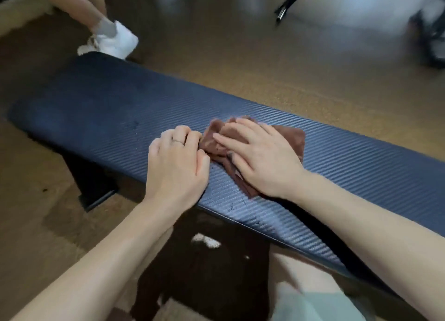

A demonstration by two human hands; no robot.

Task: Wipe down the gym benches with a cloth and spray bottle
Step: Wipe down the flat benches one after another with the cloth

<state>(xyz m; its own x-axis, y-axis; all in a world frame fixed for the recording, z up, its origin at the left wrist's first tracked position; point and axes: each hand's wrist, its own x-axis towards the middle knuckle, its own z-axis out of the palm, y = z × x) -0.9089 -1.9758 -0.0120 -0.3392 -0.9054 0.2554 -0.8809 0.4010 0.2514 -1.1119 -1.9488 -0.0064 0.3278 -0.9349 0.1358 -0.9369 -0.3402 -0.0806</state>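
bench [349, 157] running upper-left to lower-right, cloth [292, 137] crumpled mid-pad

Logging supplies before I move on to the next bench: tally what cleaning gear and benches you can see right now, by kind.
Cloths: 1, the brown cloth, under the right hand and pinched at its edge by the left hand.
Benches: 1, the dark blue bench.
Spray bottles: 0 in view.
Total: 2

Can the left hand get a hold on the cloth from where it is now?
Probably yes: the left hand lies on the bench, its curled fingers at the edge of the cloth, nothing between.
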